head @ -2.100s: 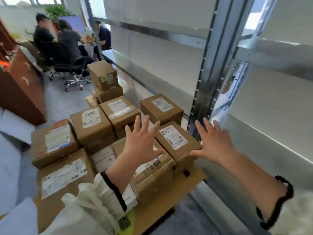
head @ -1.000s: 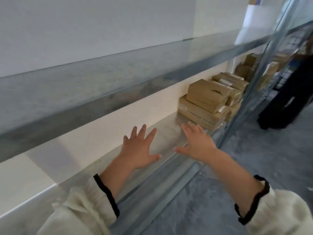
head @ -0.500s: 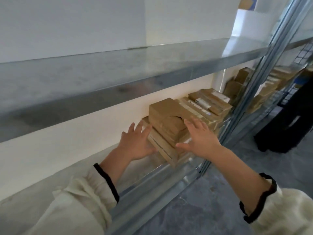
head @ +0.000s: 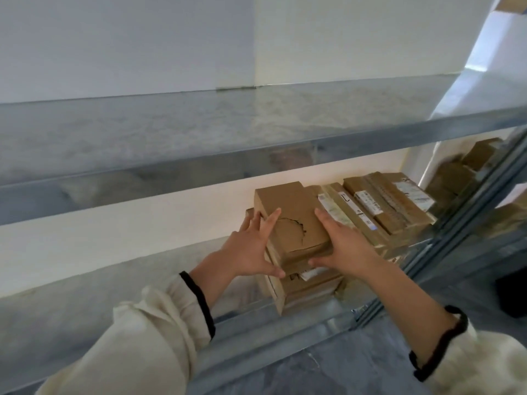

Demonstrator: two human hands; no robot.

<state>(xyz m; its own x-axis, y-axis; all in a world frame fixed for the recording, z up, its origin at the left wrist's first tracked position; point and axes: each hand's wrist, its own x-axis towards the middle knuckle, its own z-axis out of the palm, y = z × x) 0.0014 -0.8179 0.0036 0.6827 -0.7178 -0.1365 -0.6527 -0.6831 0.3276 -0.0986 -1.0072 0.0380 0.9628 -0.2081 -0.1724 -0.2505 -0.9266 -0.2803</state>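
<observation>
From the head camera, looking down and forward: a brown cardboard box with a ragged torn patch in its top face (head: 291, 223) lies on top of a stack of flat brown cardboard parcels (head: 309, 292), which stands on the lower galvanised metal shelf (head: 128, 303) close to its front lip; the torn box sits slightly askew on the stack, its near corner overhanging the parcels below.

The left hand (head: 251, 253) is laid against the left side of this box, fingers straight and spread, fingertips reaching up onto the top edge, thumb stretched along the near bottom edge; the right hand (head: 349, 249) lies on the right side of the box's top, fingers straight and together, thumb pointing inward under the near edge; so both hands are flat and pressed to the box from either side, with no finger curled round it; the two thumbs point towards each other, apart, at the box's near edge.

Both arms wear cream fabric sleeves with black cuffs (head: 154, 334), pushed back from the wrists.

Just to the right of the torn box, touching it, lies a second pile of flat brown parcels with white printed labels (head: 390, 208), on the same shelf; beyond it a grey metal upright post (head: 484, 212) crosses slantwise, and more brown boxes (head: 470, 163) show blurred behind it.

Above, a second galvanised metal shelf (head: 199, 132) spans the width; a white wall (head: 114, 238) backs the rack; grey floor (head: 356, 366) lies below the shelf's front edge.
</observation>
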